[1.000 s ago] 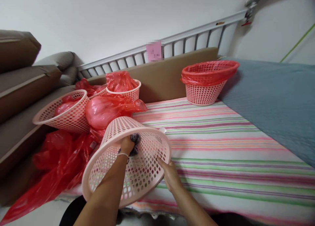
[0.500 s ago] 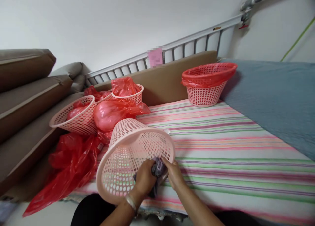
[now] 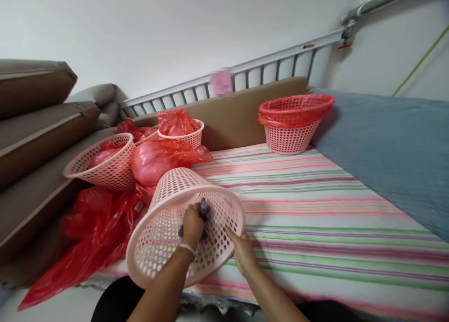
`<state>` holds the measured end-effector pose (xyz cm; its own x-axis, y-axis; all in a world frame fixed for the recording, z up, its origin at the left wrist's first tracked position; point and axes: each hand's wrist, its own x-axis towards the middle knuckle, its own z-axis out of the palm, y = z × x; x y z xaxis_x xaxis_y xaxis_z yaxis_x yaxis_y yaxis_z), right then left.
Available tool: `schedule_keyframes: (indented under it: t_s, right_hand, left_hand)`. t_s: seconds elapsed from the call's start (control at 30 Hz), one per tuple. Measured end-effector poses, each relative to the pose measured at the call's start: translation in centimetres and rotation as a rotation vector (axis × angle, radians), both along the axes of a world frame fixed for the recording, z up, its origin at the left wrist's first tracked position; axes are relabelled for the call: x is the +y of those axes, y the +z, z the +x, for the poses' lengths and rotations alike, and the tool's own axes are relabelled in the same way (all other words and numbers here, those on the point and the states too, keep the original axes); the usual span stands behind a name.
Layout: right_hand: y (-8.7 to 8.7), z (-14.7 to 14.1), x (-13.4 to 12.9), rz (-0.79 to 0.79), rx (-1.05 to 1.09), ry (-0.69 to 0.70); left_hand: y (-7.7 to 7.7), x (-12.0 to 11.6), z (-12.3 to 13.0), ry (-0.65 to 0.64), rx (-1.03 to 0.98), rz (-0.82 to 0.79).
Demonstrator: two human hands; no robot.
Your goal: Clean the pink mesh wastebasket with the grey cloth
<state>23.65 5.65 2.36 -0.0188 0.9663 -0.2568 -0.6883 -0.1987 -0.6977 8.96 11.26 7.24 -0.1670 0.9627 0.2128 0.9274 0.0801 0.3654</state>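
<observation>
A pink perforated basket [image 3: 177, 186] lies tilted on its side on the striped cloth [image 3: 298, 205], its mouth toward me. Inside it, my left hand [image 3: 192, 223] is closed round a dark purple-grey cloth [image 3: 204, 211], near the inner wall. My right hand [image 3: 242, 247] grips the basket's right rim, with fingers on the inside of the wall and the rest of the hand outside.
Red plastic bags [image 3: 154, 161] and several pink baskets [image 3: 119, 172] stand at the left beside stacked brown cushions [image 3: 31, 125]. Another basket [image 3: 291, 137] with a red-lined rim stands at the back right, near a blue cover [image 3: 379, 139].
My left hand has moved up and left, deeper into the basket, with the cloth. My right hand now holds the rim apart from the cloth. The basket has shifted slightly left.
</observation>
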Motion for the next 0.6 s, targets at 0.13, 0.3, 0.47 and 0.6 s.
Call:
schedule_keyframes:
  t_s: [0.13,0.3,0.47,0.6]
  right_hand:
    - [-0.4,-0.1,0.1,0.027,-0.004,0.017]
    - [-0.4,-0.2,0.5,0.027,-0.003,0.018]
    - [-0.4,-0.3,0.6,-0.028,-0.025,-0.006]
    - [0.0,-0.4,0.4,-0.035,-0.035,-0.004]
  left_hand:
    - [-0.3,4.6,-2.2,0.173,0.065,0.07]
    - [-1.3,6.6,-3.6,0.163,0.101,0.021]
    - [-1.4,7.0,-4.4,0.053,0.046,-0.075]
    - [-1.0,5.6,-3.7,0.031,-0.024,-0.08]
